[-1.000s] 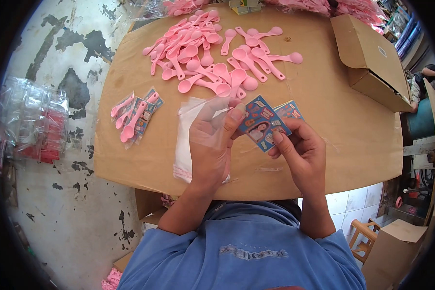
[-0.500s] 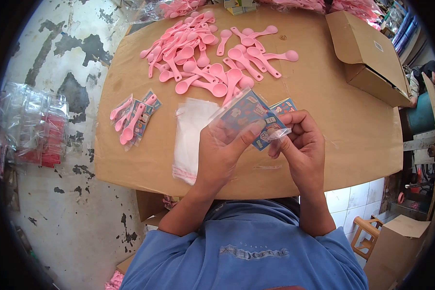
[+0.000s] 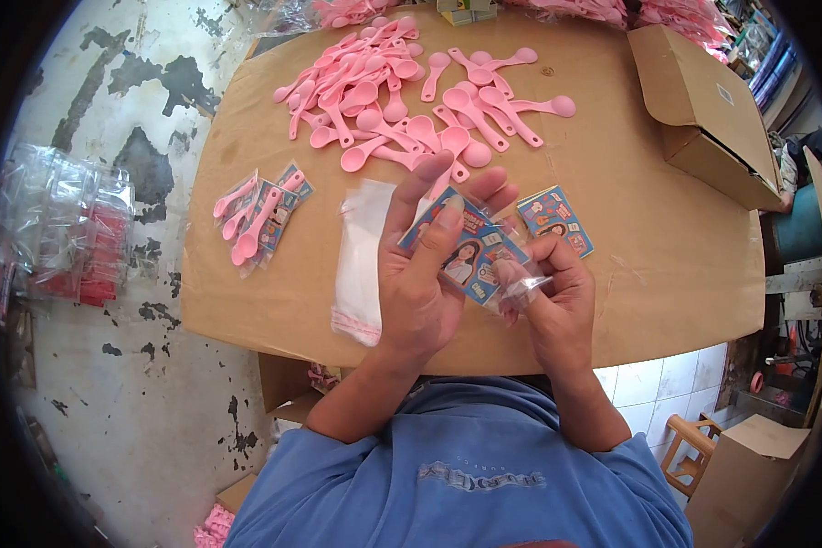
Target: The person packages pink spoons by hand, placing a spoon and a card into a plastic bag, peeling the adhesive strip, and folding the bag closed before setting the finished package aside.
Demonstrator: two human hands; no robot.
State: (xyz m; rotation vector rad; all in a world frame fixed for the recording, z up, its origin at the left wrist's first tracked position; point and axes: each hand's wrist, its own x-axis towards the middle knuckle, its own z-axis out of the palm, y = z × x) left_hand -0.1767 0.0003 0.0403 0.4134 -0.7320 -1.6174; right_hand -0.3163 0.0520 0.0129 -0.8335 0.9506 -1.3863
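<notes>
Between my hands is a blue printed card (image 3: 466,260) with a picture of a person on it, in or against a clear plastic bag (image 3: 526,290). My left hand (image 3: 420,260) grips the card's left side, thumb on the front and the other fingers partly hidden behind. At the lower right, my right hand (image 3: 560,297) pinches the bag's crumpled edge. A stack of similar cards (image 3: 557,219) lies on the table just beyond my right hand. Left of my left hand are flat clear bags (image 3: 361,265) in a pile.
Many loose pink measuring spoons (image 3: 365,91) are heaped on the cardboard-covered table (image 3: 667,283). Several packed spoons with cards (image 3: 258,219) lie at the left. A cardboard box (image 3: 703,119) stands at the back right. Plastic packs (image 3: 64,228) are off the table's left side.
My left fingers have spread and the card has turned to show more of its front. My right hand has shifted slightly down and left, uncovering the card stack.
</notes>
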